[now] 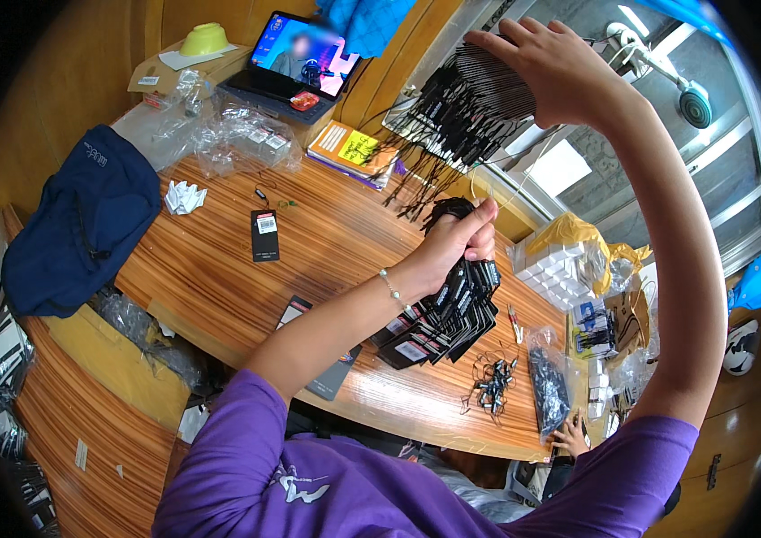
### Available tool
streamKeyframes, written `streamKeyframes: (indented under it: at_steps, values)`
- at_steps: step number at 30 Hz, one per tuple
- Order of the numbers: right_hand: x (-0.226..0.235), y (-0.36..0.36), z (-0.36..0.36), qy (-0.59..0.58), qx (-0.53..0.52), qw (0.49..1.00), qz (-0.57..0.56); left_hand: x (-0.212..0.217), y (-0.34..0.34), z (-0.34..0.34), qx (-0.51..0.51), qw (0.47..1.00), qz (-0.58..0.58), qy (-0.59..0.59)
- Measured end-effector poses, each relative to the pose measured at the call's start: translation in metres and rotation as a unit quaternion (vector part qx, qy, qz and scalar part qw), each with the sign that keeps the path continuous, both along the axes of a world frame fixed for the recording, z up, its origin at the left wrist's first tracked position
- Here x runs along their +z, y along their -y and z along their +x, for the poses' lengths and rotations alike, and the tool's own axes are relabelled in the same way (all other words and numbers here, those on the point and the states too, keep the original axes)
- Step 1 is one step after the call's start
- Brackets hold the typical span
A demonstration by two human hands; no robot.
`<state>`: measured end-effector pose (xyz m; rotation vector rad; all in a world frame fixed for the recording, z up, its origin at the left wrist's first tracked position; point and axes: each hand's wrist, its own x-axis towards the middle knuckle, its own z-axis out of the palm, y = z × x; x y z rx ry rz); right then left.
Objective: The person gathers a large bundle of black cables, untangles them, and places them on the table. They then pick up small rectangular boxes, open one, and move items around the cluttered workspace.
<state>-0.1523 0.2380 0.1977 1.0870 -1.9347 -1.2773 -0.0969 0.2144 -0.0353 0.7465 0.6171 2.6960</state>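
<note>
My left hand [457,247] is closed round the gathered black cords of a bunch of black hang tags [448,314], which hang below it over the wooden table. Raised at the upper right, my right hand [555,72] grips a fanned, ribbed dark stack [494,82] that looks like more hang tags, seen edge-on. Many loose black cords [439,117] dangle beside that stack. A single black hang tag [265,236] with a white label lies on the table, left of my left hand. Partly behind my left forearm are other dark tags [294,311].
A tablet [304,56], orange notebook [345,143] and clear plastic bags [250,139] line the far side. A navy backpack [85,220] sits left. Small black cords [494,381], red-handled pliers [515,323] and white boxes [560,269] lie right. Another person's hand [570,437] touches the near right edge.
</note>
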Motion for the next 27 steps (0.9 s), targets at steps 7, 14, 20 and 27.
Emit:
streamKeyframes:
  at_steps: [7,14,20,27]
  values:
    - [0.016,-0.009,0.007,0.029,0.024,0.999,-0.026,-0.015,-0.012,-0.019,0.042,0.999,0.002,-0.015]
    - [0.018,-0.004,0.018,0.099,-0.031,0.993,-0.059,-0.020,-0.015,-0.023,0.103,0.993,-0.017,-0.058]
    - [0.008,-0.006,0.023,0.196,-0.070,0.974,-0.092,-0.023,-0.018,-0.032,0.095,0.992,0.028,-0.078]
    - [0.003,-0.022,0.031,0.203,-0.079,0.971,-0.098,-0.012,-0.001,-0.026,0.139,0.985,0.032,-0.101]
